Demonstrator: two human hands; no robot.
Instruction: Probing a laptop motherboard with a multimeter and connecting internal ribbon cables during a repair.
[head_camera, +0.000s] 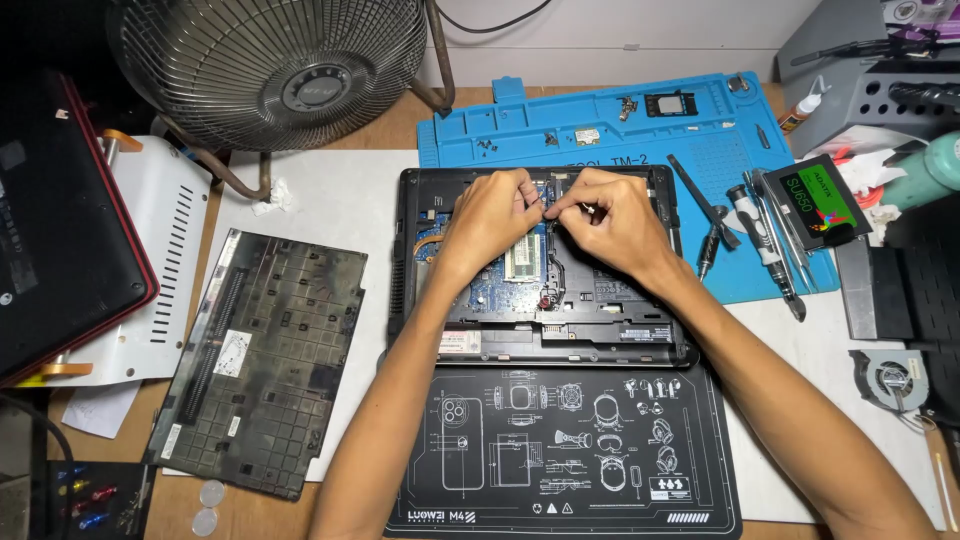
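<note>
On the table (330, 185), an opened laptop (540, 330) lies between a black printed mat (570, 450) and a blue work mat (600, 125), its removed bottom cover (255, 365) at left. My left hand (487, 215) and right hand (612, 215) meet over the board, fingers (530, 190) pinched on a small part I cannot make out.

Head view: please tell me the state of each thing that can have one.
Laptop: opened up, board exposed.
Bottom cover: off, lying left of laptop.
Fan: blades not clearly visible, cannot tell if running.
Left hand: pinching over the board.
Right hand: pinching beside it.
Screwdrivers: lying unused on blue mat.
</note>
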